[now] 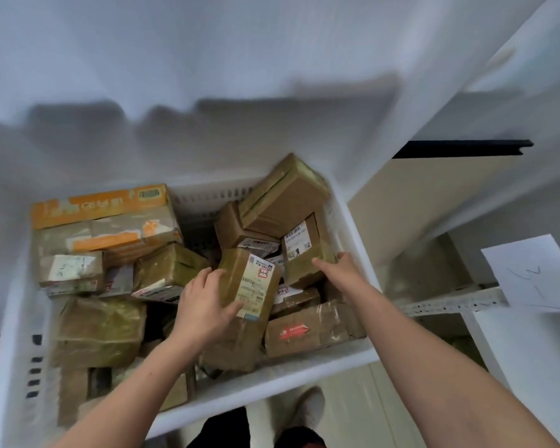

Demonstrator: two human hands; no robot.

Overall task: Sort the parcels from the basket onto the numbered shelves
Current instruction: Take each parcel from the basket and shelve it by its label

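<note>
White basket [288,373] packed nearly wall to wall w/ brown parcels; the only open room is a dark gap mid-basket toward the far wall. Left hand [204,305] grips the small labelled parcel [249,286] at centre: thumb on its label, fingers round its left edge. Right hand [337,265] touches the taped box [299,250] by the right wall — can't tell if it's clasped. Orange carton [104,211] far left, paper sheet [530,273] on shelving to the right.

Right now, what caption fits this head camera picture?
Left hand grips a brown taped cardboard parcel in the white plastic basket.
</note>
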